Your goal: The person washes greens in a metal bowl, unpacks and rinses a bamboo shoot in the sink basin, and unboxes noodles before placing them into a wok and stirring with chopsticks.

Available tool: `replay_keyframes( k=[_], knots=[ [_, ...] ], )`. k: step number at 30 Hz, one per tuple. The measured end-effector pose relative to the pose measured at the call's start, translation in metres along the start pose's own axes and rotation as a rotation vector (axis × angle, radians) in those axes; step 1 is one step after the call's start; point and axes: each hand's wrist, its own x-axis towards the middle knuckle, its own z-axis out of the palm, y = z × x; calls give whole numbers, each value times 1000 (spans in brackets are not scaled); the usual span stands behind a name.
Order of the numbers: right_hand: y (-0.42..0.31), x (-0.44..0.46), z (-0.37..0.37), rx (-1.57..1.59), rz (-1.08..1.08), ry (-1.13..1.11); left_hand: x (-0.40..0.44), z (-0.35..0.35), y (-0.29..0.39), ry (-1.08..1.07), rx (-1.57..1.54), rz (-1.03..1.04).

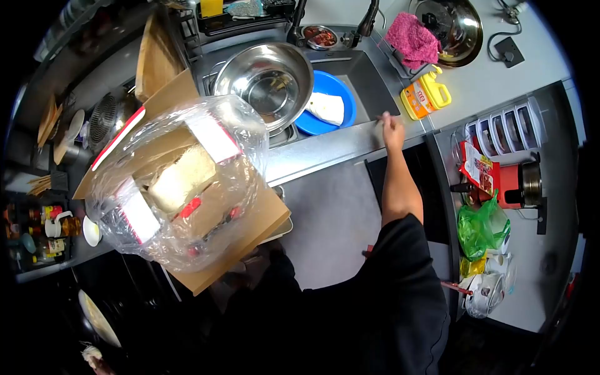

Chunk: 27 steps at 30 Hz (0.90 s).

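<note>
My right hand (392, 131) is at the front rim of the grey sink (375, 84), fingers curled closed; what they hold, if anything, is too small to make out. Just right of it stands a yellow detergent jug (426, 95) with a handle. To its left, a blue basin (324, 128) holds a white item (326, 109). A large steel bowl (265, 84) sits beside that basin, partly over it. Far down at the lower left edge, what appears to be my left hand (102, 367) is closed at a pale crumpled thing (91, 354), dim and partly cut off.
An open cardboard box (244, 234) with clear plastic film blocks the left middle. A pink cloth (412, 39) and a glass lid (459, 31) lie behind the sink. On the right counter are a green bag (478, 228) and a red pot (511, 186). A wok (100, 319) is lower left.
</note>
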Motion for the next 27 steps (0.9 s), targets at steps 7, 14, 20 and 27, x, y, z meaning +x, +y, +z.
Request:
replay_keyframes(
  k=[7, 14, 20, 27],
  knots=[
    [12, 30, 42, -314, -582, -53, 38, -104, -52, -42, -209, -200],
    [-200, -48, -102, 530, -643, 209, -24, -51, -61, -46, -594, -373],
    [-430, -204, -113, 563, -1080, 49, -16, -66, -36, -126, -654, -393],
    [-685, -450, -136, 642, -1708, -303, 26, -60, -42, -198, -382, -356]
  ],
)
